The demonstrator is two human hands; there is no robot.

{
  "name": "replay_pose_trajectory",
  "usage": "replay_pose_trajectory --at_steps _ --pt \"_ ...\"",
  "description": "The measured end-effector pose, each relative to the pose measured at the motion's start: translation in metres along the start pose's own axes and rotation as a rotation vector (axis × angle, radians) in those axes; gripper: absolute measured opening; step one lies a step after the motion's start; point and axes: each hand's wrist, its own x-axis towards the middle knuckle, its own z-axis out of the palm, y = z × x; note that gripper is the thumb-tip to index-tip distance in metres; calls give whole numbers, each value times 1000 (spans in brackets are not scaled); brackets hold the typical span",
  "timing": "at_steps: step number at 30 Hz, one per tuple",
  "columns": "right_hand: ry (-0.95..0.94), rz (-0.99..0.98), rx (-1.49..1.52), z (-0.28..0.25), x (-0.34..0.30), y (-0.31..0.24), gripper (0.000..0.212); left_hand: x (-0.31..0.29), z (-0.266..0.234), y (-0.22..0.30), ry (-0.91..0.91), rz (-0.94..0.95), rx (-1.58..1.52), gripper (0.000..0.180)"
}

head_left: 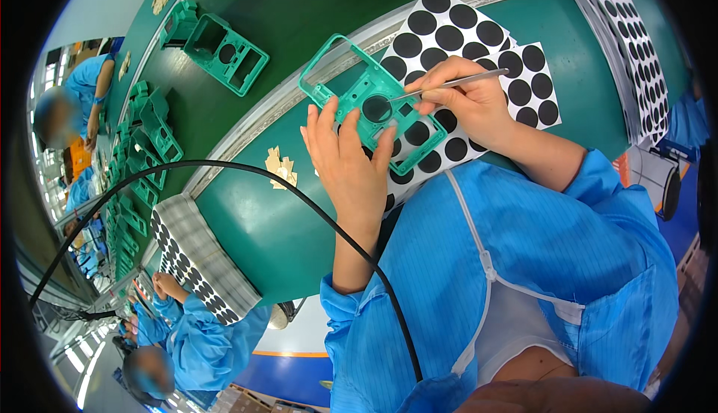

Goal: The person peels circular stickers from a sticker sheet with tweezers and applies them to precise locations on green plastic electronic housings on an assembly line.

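Observation:
My left hand (345, 155) grips the lower left side of a green plastic housing (374, 69), thumb and fingers on its frame. A black round sticker (376, 109) sits in a circular seat on the housing. My right hand (467, 103) is closed around slim metal tweezers (471, 79), whose tip reaches the right side of that sticker. Whether the tip touches it, I cannot tell. Beneath and behind the housing lie white sheets of black round stickers (449, 38).
More green housings (226, 54) stand on the dark green belt. Left of my hand is a pile of beige scraps (281, 168). Stacked sticker sheets (624, 47) lie at the right. A black cable (299, 189) arcs across the view. Co-workers in blue (213, 342) sit at the left.

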Motion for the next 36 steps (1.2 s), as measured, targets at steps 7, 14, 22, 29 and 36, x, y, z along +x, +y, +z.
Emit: replay_pose_trajectory --at_steps 7,14,22,29,36 --pt "12 5 -5 2 1 -2 12 1 0 2 -3 -3 9 43" --pt "-15 -32 -81 -1 2 -3 10 2 2 1 7 20 -17 45" --pt "5 4 -75 1 1 -3 10 2 -3 2 -34 22 -11 22" --pt "32 38 -119 4 1 -7 8 2 -2 2 -52 2 -43 18" --pt "47 38 -164 7 2 -7 7 1 0 -1 -52 7 -68 15"
